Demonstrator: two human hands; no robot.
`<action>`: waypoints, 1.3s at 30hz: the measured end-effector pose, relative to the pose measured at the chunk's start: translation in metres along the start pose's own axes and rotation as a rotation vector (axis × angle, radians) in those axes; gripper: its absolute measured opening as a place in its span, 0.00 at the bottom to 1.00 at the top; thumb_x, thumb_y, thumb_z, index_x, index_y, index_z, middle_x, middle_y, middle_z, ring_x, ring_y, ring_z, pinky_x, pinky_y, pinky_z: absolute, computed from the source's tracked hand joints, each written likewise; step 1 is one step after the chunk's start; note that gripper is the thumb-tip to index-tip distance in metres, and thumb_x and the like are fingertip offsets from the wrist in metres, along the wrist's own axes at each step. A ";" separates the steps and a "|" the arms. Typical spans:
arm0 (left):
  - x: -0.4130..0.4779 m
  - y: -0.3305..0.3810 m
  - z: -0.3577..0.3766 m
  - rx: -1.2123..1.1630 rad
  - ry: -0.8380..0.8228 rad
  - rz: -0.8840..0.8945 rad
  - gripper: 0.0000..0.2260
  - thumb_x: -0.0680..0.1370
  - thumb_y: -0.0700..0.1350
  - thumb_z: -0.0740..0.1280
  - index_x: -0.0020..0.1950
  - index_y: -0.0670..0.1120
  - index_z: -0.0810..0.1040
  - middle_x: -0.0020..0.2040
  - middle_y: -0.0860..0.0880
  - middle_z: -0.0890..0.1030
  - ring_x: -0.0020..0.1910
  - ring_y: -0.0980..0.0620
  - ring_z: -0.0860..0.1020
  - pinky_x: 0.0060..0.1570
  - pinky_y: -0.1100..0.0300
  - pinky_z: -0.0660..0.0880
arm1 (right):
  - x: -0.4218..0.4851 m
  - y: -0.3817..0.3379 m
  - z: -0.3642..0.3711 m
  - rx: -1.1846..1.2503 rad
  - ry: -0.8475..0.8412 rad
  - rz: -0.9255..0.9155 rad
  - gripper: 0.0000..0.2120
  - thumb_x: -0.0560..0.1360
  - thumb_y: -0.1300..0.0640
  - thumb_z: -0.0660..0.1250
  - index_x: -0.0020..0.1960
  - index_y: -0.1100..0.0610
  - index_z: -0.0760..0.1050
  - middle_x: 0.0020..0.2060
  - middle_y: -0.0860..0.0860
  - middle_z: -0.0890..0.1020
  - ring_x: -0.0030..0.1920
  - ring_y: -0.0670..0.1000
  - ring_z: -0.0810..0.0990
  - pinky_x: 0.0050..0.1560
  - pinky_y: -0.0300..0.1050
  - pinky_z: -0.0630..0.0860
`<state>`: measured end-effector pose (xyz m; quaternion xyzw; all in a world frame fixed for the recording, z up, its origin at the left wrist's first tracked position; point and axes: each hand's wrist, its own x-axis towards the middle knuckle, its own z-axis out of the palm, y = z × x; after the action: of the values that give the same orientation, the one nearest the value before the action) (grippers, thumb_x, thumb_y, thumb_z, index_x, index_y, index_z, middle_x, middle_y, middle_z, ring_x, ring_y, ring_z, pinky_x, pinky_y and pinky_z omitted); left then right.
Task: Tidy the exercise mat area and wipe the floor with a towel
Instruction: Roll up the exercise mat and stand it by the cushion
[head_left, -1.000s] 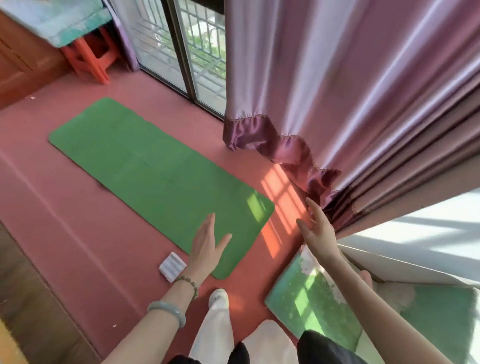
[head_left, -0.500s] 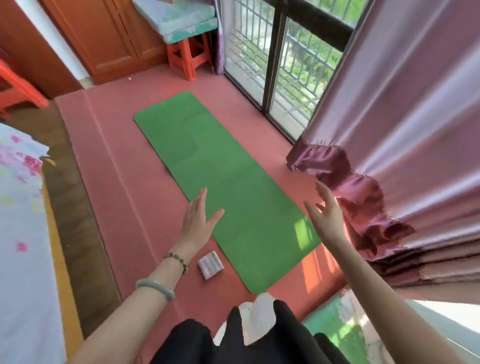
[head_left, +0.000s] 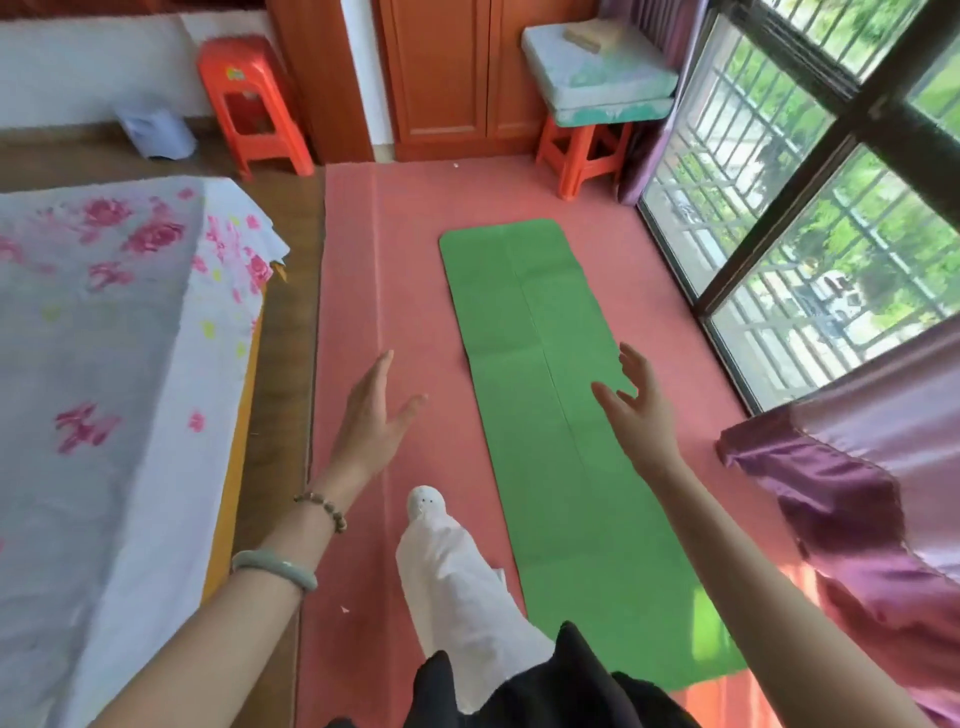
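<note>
**Mat flat, hands empty, no towel in view**

The mat (head_left: 561, 415) lies unrolled and flat on the red floor (head_left: 415, 260). It runs from the near edge of view toward the cupboard (head_left: 441, 78), between the bed (head_left: 104, 389) and the window (head_left: 805, 234). No towel is visible.

Judged step: approach to the mat, nothing gripped yet. To do it well, take one short end with both hands and roll evenly, clearing the floor before any wiping.

The left hand (head_left: 371, 415) hangs over bare floor beside the mat, fingers (head_left: 382, 371) straight, thumb splayed, holding nothing. The right hand (head_left: 636, 410) hangs above the mat, fingers (head_left: 631, 364) loosely spread, holding nothing.
</note>
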<state>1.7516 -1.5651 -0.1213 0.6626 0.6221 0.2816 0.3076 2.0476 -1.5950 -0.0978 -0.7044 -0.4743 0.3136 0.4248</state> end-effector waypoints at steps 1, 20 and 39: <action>0.024 -0.012 -0.009 -0.010 0.008 -0.001 0.32 0.77 0.53 0.64 0.76 0.47 0.53 0.77 0.48 0.57 0.75 0.51 0.55 0.73 0.53 0.54 | 0.021 -0.004 0.016 0.009 -0.008 -0.011 0.27 0.74 0.63 0.68 0.71 0.56 0.64 0.68 0.55 0.71 0.67 0.50 0.69 0.62 0.46 0.70; 0.433 -0.063 -0.152 -0.183 0.004 -0.020 0.38 0.72 0.57 0.68 0.76 0.51 0.52 0.76 0.51 0.58 0.71 0.55 0.62 0.69 0.55 0.63 | 0.378 -0.155 0.216 0.147 0.012 0.038 0.32 0.71 0.63 0.72 0.71 0.55 0.63 0.67 0.57 0.72 0.66 0.51 0.70 0.64 0.53 0.71; 0.913 -0.080 -0.198 -0.280 -0.381 0.189 0.49 0.62 0.71 0.68 0.75 0.53 0.51 0.73 0.51 0.63 0.70 0.56 0.65 0.71 0.53 0.62 | 0.678 -0.253 0.338 0.173 0.300 0.155 0.37 0.70 0.63 0.73 0.73 0.53 0.58 0.67 0.56 0.71 0.64 0.52 0.72 0.63 0.56 0.72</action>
<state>1.6112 -0.6403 -0.0620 0.7099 0.4429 0.2627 0.4804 1.9001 -0.8116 -0.0473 -0.7387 -0.3212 0.2762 0.5242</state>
